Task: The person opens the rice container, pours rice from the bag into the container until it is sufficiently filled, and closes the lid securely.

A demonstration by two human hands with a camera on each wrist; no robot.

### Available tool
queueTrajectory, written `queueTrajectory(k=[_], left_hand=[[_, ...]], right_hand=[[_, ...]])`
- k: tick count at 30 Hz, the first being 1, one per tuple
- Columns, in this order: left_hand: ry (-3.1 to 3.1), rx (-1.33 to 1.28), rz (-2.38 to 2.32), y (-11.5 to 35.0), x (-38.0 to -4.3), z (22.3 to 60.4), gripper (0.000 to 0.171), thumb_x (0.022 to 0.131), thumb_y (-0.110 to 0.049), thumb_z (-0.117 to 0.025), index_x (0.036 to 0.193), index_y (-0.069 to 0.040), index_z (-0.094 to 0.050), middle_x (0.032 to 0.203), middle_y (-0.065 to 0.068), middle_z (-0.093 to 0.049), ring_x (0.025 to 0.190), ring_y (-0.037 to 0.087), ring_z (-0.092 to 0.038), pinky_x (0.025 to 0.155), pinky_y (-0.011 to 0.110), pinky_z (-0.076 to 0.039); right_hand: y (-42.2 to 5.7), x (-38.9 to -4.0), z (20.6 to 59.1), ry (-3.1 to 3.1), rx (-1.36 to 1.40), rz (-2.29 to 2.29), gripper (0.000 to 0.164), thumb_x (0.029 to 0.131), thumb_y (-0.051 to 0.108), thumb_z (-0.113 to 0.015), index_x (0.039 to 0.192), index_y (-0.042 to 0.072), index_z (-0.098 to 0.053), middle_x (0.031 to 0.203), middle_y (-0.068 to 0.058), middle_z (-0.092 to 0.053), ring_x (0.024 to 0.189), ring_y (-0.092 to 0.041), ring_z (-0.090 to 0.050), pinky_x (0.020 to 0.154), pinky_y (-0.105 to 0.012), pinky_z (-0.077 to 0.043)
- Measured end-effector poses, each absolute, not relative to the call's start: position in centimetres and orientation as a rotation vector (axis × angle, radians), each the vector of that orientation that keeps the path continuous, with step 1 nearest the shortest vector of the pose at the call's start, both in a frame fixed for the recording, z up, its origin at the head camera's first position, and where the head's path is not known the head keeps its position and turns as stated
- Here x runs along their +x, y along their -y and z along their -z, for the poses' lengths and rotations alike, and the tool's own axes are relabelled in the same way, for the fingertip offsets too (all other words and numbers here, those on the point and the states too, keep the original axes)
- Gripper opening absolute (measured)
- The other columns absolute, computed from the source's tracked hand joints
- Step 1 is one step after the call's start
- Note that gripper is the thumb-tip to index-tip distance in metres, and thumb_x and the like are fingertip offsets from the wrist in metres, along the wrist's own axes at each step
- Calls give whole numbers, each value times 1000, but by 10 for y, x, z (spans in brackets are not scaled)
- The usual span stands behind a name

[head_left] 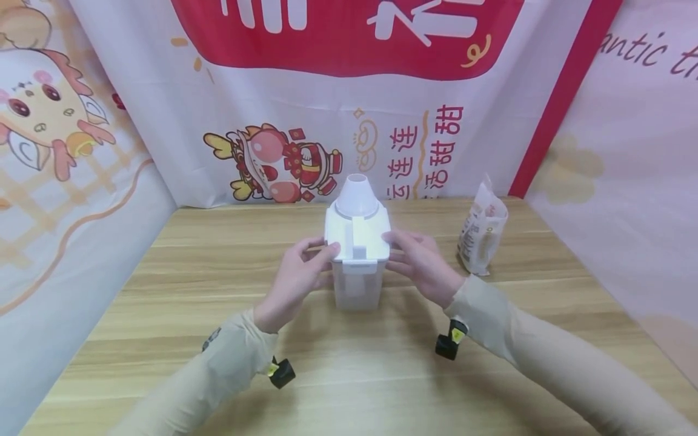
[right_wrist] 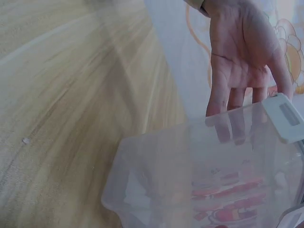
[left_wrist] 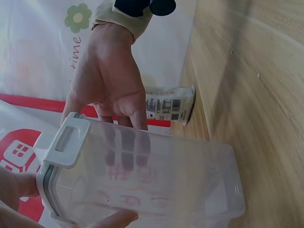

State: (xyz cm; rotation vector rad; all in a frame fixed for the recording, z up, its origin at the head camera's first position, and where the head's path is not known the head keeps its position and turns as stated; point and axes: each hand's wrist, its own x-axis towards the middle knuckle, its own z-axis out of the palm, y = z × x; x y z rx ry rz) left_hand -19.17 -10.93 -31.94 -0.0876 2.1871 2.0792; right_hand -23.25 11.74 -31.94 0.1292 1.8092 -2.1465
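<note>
A translucent storage container [head_left: 357, 290] with a white lid [head_left: 371, 233] stands upright on the wooden table, between both hands. On the back of the lid sits a white cone-shaped cup [head_left: 357, 198], narrow end up. My left hand [head_left: 297, 272] holds the container's left side, thumb on the lid's edge and fingers along the wall. On the opposite side my right hand [head_left: 422, 263] holds it likewise, its thumb on the lid's right edge. Through the clear wall [left_wrist: 190, 175] in the left wrist view, the right fingers show faintly. White clips [right_wrist: 285, 116] lie along the lid's rim.
A white printed bag [head_left: 482, 233] stands at the right rear of the wooden table [head_left: 218, 272]. Printed cloth walls [head_left: 245, 109] close off the back and both sides. A small pale speck [right_wrist: 26, 140] lies on the tabletop in the right wrist view.
</note>
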Motion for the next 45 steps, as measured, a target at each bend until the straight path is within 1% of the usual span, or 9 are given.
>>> queueTrajectory(k=[5, 9, 15, 23, 27, 32, 38, 45], left_hand=[[-2138, -90, -2114, 104, -188, 321, 56, 93, -35, -69, 137, -8, -49, 130, 15, -55, 111, 31, -61, 84, 43, -57], [-2128, -93, -2126, 101, -185, 320, 56, 93, -35, -70, 137, -8, -49, 131, 16, -54, 111, 33, -61, 85, 44, -56], [-2113, -134, -2123, 98, -184, 321, 58, 92, -36, -71, 137, -8, -48, 130, 16, -53, 111, 32, -61, 84, 42, -57], [-2127, -145, -2131, 97, -184, 321, 56, 93, -34, -70, 137, -8, -48, 130, 16, -54, 111, 32, -61, 83, 41, -57], [-2144, -128, -2132, 96, -184, 321, 55, 93, -33, -70, 137, -8, -48, 130, 16, -54, 111, 32, -60, 83, 40, -57], [-2156, -137, -2122, 94, -183, 320, 56, 93, -34, -70, 136, -8, -48, 129, 15, -54, 111, 31, -61, 82, 39, -58], [-2142, -124, -2142, 95, -184, 321, 56, 93, -31, -70, 137, -5, -48, 128, 18, -55, 111, 33, -61, 83, 40, -57], [-2132, -113, -2111, 97, -186, 319, 57, 93, -33, -69, 137, -5, -46, 129, 16, -54, 111, 32, -60, 84, 42, -57]], right_hand=[[-124, -226, 319, -1781, 113, 2154, 54, 93, 23, -67, 138, 0, -49, 136, -16, -51, 121, -33, -54, 97, -37, -50], [-129, -223, 318, -1761, 100, 2165, 50, 94, 22, -66, 136, -1, -50, 136, -16, -51, 121, -33, -54, 97, -37, -50], [-131, -221, 317, -1765, 94, 2172, 47, 94, 20, -64, 133, -3, -51, 134, -17, -52, 118, -33, -56, 96, -37, -51], [-129, -223, 316, -1776, 100, 2156, 53, 93, 20, -65, 137, -3, -47, 136, -18, -49, 121, -34, -54, 96, -36, -51], [-130, -223, 316, -1785, 100, 2153, 52, 93, 19, -65, 137, -3, -47, 135, -17, -49, 119, -34, -55, 95, -36, -51], [-130, -221, 316, -1807, 87, 2143, 50, 93, 18, -64, 135, -4, -48, 134, -17, -51, 117, -33, -57, 95, -36, -52], [-129, -222, 314, -1812, 75, 2128, 48, 92, 18, -63, 133, -5, -49, 134, -18, -50, 117, -34, -56, 95, -37, -51], [-136, -227, 313, -1825, 6, 2056, 42, 96, 22, -63, 128, -3, -51, 135, -18, -49, 123, -36, -51, 98, -39, -49]])
